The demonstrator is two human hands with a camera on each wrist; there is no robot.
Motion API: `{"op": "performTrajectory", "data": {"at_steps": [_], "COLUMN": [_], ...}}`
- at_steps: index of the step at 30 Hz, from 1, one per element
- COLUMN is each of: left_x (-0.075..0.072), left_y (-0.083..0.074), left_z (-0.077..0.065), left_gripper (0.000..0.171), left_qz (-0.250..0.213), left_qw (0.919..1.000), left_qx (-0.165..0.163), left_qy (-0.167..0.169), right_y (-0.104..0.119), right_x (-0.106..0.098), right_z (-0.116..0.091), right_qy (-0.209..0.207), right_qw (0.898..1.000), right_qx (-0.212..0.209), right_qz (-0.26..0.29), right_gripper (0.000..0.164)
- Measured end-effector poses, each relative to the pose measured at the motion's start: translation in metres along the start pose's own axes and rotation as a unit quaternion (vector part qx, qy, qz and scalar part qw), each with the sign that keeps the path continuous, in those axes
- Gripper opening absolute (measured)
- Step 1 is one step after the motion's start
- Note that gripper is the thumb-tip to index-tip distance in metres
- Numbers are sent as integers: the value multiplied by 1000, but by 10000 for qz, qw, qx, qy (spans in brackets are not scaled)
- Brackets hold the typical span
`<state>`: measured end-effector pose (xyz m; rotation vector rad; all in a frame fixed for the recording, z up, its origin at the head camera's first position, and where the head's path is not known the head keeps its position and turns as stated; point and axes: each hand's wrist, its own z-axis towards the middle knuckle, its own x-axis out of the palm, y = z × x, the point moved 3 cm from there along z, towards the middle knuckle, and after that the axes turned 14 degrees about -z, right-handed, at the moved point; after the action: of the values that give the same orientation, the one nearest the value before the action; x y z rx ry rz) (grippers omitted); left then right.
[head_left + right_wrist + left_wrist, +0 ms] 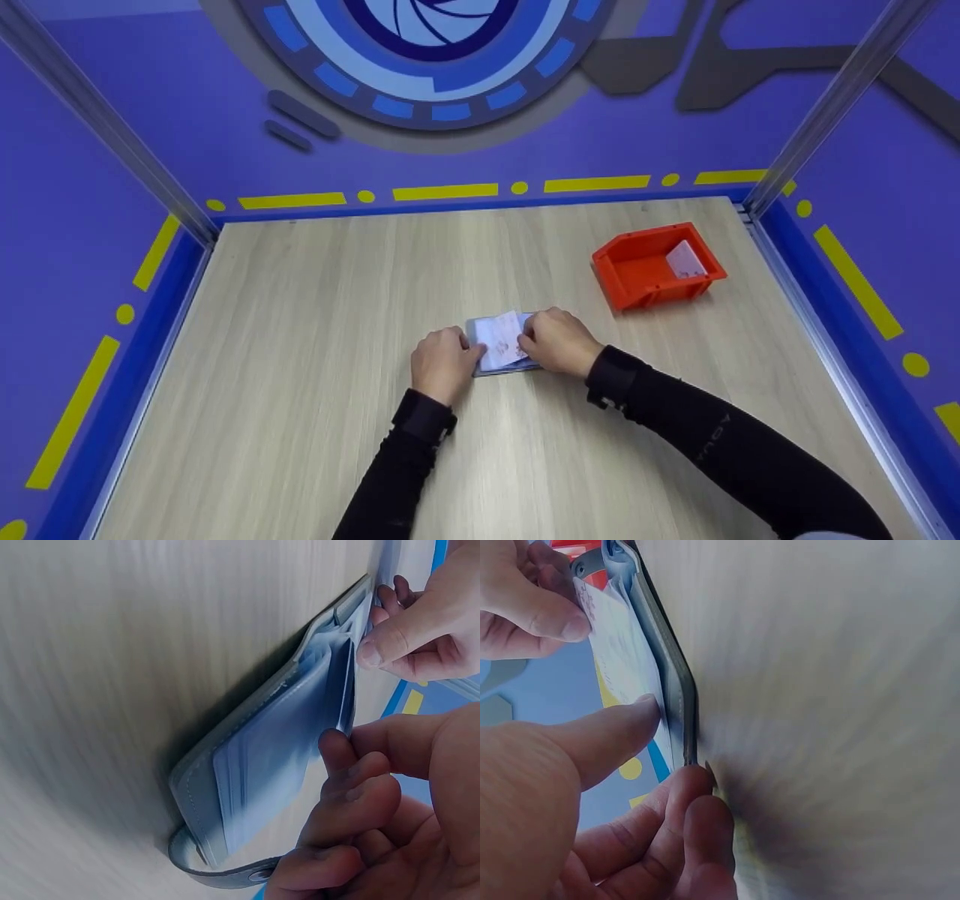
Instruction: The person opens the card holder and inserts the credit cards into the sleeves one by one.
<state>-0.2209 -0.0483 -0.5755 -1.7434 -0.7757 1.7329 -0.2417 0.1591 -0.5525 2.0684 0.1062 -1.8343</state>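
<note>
The right hand point(560, 341) pinches a white card with reddish print point(505, 339), left of its thumb, over an opened dark-grey leather wallet with bluish sleeves point(277, 742); its long axis runs between the hands, the left hand point(441, 364) gripping the opposite edge.

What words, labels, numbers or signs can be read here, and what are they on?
"AQUA", it appears: on the right black sleeve.
White card at the wallet: reddish print, too small and blurred to read.
Pale card in the red bin: faint marks, also too small to read.
</note>
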Motion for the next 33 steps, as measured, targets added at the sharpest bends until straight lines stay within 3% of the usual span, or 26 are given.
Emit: {"op": "performTrajectory", "data": {"at_steps": [18,33], "left_x": [1,0], "left_y": [2,1], "left_z": [-1,-1], "left_gripper": [34,32], "left_qz": [-17,70], "left_qw": [10000,9994], "left_qx": [43,306], "left_qy": [-29,-169], "right_y": [8,16], "right_x": [7,11], "right_z": [0,3], "right_qy": [292,402], "right_qw": [9993,9991], "right_qx": [208,98], "right_qz": [78,-75], "right_gripper": [30,31]}}
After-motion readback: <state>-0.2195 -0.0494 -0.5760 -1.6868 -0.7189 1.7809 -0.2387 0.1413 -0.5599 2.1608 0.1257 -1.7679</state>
